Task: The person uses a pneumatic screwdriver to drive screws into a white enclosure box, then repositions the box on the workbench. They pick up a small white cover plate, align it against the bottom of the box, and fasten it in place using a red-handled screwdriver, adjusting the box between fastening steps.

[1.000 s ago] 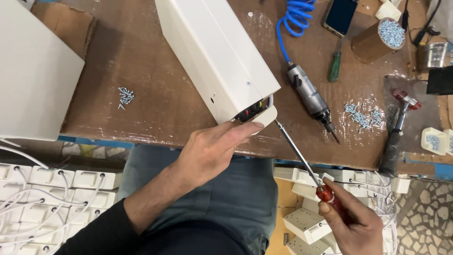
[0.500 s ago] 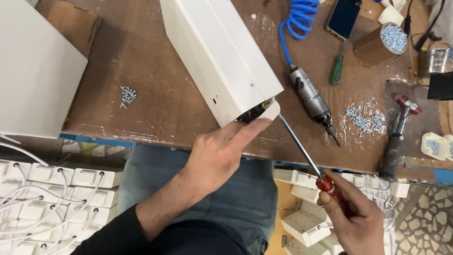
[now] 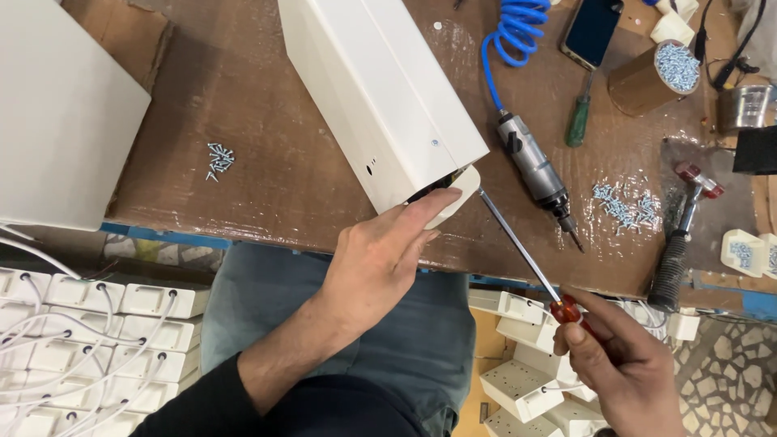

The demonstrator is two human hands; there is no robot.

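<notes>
On the brown workbench (image 3: pixel 267 170) I see an air screwdriver (image 3: pixel 534 171) on a coiled blue hose (image 3: pixel 510 32), a green-handled screwdriver (image 3: pixel 578 121), a hammer (image 3: pixel 678 243), loose screws (image 3: pixel 623 206), a phone (image 3: pixel 592 31), and white socket boxes (image 3: pixel 89 340) below.

bare bench (image 3: pixel 275 178) left, air tool (image 3: pixel 530 166) right

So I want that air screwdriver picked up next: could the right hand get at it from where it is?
Probably yes: the air screwdriver lies uncovered on the bench, but the right hand is gripping the red-handled screwdriver.
</notes>
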